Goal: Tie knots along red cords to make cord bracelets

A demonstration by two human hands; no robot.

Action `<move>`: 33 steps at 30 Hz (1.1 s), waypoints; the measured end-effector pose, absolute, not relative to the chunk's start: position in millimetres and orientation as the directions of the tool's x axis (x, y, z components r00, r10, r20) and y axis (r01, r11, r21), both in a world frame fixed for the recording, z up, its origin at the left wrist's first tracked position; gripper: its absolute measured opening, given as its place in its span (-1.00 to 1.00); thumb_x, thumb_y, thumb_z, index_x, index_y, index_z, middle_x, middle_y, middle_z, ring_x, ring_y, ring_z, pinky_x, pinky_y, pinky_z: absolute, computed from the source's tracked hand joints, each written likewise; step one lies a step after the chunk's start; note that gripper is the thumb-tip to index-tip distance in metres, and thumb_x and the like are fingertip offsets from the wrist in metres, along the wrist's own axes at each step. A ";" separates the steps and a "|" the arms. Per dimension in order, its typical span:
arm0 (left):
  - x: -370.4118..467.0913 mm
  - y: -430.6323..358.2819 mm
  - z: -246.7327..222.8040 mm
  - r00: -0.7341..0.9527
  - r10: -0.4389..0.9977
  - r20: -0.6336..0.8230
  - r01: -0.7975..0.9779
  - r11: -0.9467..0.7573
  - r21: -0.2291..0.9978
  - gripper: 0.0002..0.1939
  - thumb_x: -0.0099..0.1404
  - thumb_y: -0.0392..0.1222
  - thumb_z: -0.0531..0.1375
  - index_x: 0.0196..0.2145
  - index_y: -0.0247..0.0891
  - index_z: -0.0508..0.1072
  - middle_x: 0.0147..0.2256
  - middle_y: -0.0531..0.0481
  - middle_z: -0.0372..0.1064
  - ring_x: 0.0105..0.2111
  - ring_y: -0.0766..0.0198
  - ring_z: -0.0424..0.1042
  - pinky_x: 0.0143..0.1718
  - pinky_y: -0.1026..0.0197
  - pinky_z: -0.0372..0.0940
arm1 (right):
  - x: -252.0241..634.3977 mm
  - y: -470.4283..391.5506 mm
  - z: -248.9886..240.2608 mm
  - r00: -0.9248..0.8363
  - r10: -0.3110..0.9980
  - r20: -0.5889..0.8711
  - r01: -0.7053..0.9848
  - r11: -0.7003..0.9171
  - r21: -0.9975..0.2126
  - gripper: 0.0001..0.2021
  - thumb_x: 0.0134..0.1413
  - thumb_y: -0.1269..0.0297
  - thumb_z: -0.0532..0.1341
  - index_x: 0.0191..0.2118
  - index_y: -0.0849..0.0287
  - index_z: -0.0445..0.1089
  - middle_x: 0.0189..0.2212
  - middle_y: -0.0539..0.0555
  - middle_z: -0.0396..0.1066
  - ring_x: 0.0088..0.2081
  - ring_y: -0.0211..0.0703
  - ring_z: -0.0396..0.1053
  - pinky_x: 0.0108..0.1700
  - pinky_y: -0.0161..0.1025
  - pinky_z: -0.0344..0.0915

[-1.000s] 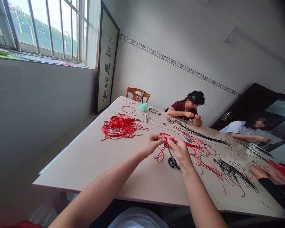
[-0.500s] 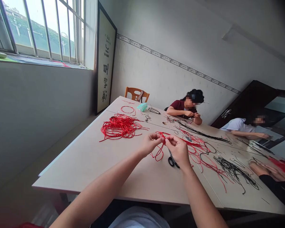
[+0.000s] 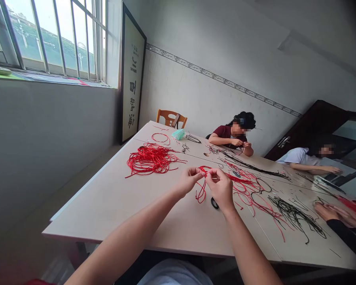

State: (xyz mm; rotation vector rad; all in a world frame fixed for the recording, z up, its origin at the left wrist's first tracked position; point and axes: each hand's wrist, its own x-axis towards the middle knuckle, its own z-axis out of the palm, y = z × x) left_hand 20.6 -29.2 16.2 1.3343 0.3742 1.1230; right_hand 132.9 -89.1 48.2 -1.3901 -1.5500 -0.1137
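A red cord [image 3: 201,194] hangs in loops below my fingertips, above the table. My left hand [image 3: 189,180] pinches it between thumb and forefinger. Close beside it, my right hand [image 3: 221,186] is closed on the same cord, fingertips nearly meeting those of the left. The exact knot or crossing between the fingers is too small to make out. Under my right hand lies a pair of scissors, one black handle loop [image 3: 214,203] showing and the rest covered. A large tangled pile of red cords [image 3: 152,159] rests to the left, beyond my left forearm.
Red cord strands [image 3: 246,181] and a bundle of black cords [image 3: 296,215] lie to the right on the pale table [image 3: 112,211]. A green plastic bag [image 3: 178,134] sits near the far end. One co-worker [image 3: 230,136] sits across; others' arms [image 3: 332,213] are at the right.
My right hand has shifted slightly, now covering more of the scissors. The hanging red loops have swung a little. Both hands keep their pinch on the cord.
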 end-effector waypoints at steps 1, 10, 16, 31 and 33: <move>19.0 -29.5 17.6 0.460 0.799 0.388 -0.382 -0.216 0.899 -0.71 0.10 -0.01 0.17 -0.48 -0.34 0.37 -0.54 0.07 0.24 -0.52 0.40 0.15 -0.45 0.31 0.05 | 135.1 -87.2 47.0 0.197 0.715 0.670 0.748 0.332 -0.574 -0.92 -0.03 0.29 0.13 -0.41 0.18 0.29 -0.50 -0.01 0.35 -0.49 -0.27 0.31 -0.41 -0.34 0.27; 13.2 -35.2 24.3 0.379 0.761 0.527 -0.053 -0.551 0.833 -0.88 0.11 -0.24 0.12 -0.52 -0.32 0.36 -0.49 0.02 0.30 -0.44 0.34 0.23 -0.38 0.29 0.12 | 150.7 -75.1 23.4 0.354 0.756 0.550 0.497 0.347 -0.796 -0.83 -0.10 0.20 0.20 -0.45 0.20 0.31 -0.59 -0.06 0.28 -0.55 -0.32 0.21 -0.49 -0.37 0.18; 17.1 -24.3 15.4 0.339 0.852 0.399 -0.080 -0.397 0.914 -0.84 0.14 -0.19 0.08 -0.50 -0.33 0.34 -0.53 0.04 0.28 -0.48 0.36 0.22 -0.44 0.31 0.12 | 139.7 -72.5 18.0 0.341 0.879 0.332 0.063 0.331 -0.941 -0.75 -0.10 0.14 0.25 -0.33 0.20 0.36 -0.39 0.05 0.42 -0.38 -0.23 0.36 -0.28 -0.22 0.36; 19.6 -47.3 13.6 0.411 0.653 0.636 0.408 -0.756 0.512 -0.90 0.18 -0.23 0.08 -0.40 -0.23 0.38 -0.36 0.01 0.37 -0.29 0.24 0.32 -0.24 0.14 0.03 | 169.5 -63.3 9.8 0.552 0.819 0.156 -0.235 0.333 -0.913 -0.77 -0.32 0.24 0.38 -0.46 0.17 0.37 -0.49 -0.03 0.39 -0.48 -0.32 0.36 -0.40 -0.35 0.40; 23.6 -51.3 16.8 0.419 0.649 0.635 0.408 -0.759 0.507 -0.87 0.22 -0.19 0.06 -0.36 -0.21 0.40 -0.34 0.00 0.38 -0.27 0.24 0.32 -0.25 0.15 0.04 | 179.1 -64.9 8.7 0.506 0.846 0.170 -0.196 0.304 -0.932 -0.76 -0.32 0.24 0.38 -0.45 0.19 0.38 -0.50 -0.03 0.38 -0.50 -0.33 0.35 -0.44 -0.37 0.39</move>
